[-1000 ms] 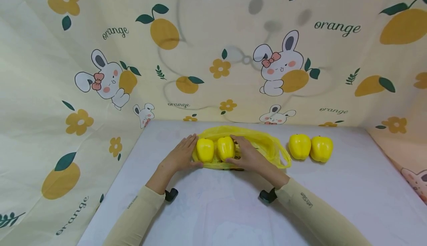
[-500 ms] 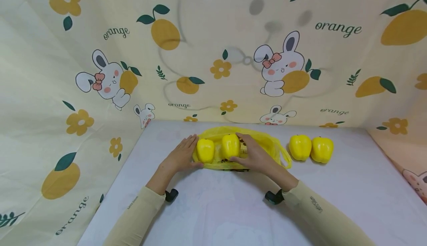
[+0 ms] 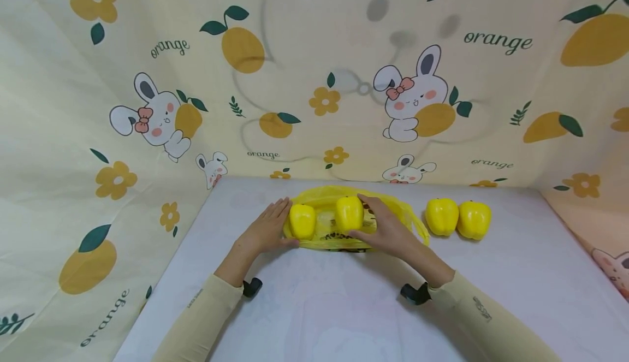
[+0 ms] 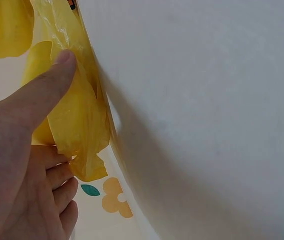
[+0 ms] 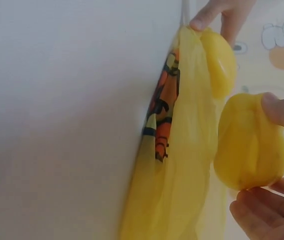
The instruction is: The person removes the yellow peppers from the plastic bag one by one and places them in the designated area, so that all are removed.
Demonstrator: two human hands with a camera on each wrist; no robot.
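Observation:
My right hand (image 3: 385,232) holds a yellow bell pepper (image 3: 349,214) over the middle of a yellow plastic bag (image 3: 325,221). In the right wrist view, the thumb is on one end of this pepper and fingers are under the other. A second yellow bell pepper (image 3: 302,222) sits at the bag's left end. My left hand (image 3: 266,230) is around that end; in the left wrist view its thumb lies over the bag film (image 4: 76,117), with the fingers behind it. The bag lies spread, its mouth wide, with dark and orange print (image 5: 164,112) on its side.
Two more yellow bell peppers (image 3: 441,217) stand side by side on the white table (image 3: 319,307), right of the bag's handle loop (image 3: 420,230). A cloth backdrop (image 3: 295,89) printed with rabbits and oranges rises behind and at both sides.
My right hand has moved right with its bell pepper, away from the left pepper, which widens the gap between them. The left hand and the left pepper have stayed in place.

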